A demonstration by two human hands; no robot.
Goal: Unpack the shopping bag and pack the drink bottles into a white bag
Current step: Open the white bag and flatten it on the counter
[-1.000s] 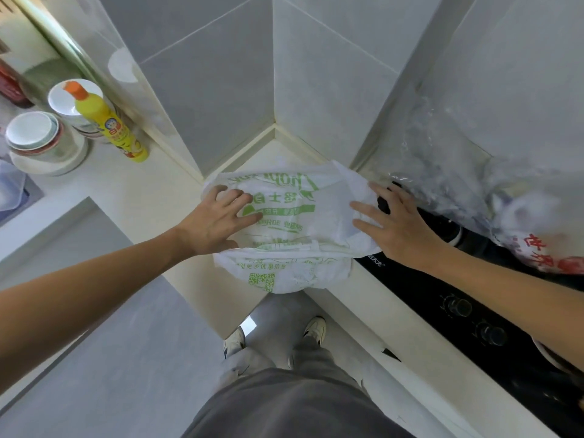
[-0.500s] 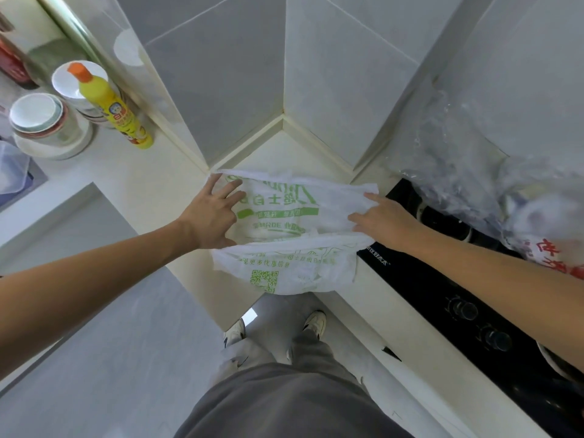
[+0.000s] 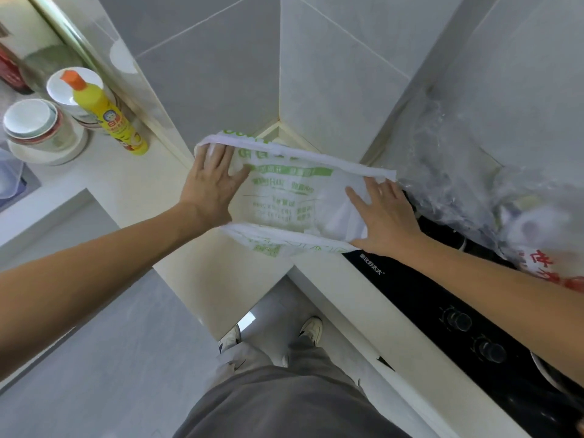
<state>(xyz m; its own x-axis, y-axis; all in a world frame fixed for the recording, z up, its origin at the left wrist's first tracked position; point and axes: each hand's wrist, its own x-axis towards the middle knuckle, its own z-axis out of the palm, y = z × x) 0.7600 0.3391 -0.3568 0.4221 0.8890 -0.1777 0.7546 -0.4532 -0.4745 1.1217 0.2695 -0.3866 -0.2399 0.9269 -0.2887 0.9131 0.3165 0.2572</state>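
2 hands spread a white bag [image 3: 284, 197] on the worktop [image 3: 202, 279].
Left hand [image 3: 210, 181] and right hand [image 3: 384, 213] press flat, fingers splayed, at opposite ends.

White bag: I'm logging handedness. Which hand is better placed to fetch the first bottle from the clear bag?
Probably the right hand: it lies beside the clear bag on the stove side, while the left hand spreads the white bag at its far edge.

White bag [image 3: 284, 197] with green print; yellow bottle [image 3: 107, 116], orange cap; clear plastic bag [image 3: 474, 197] with red characters; black stove [image 3: 442, 298]; cream table [image 3: 132, 184]; grey wall tiles [image 3: 215, 74].
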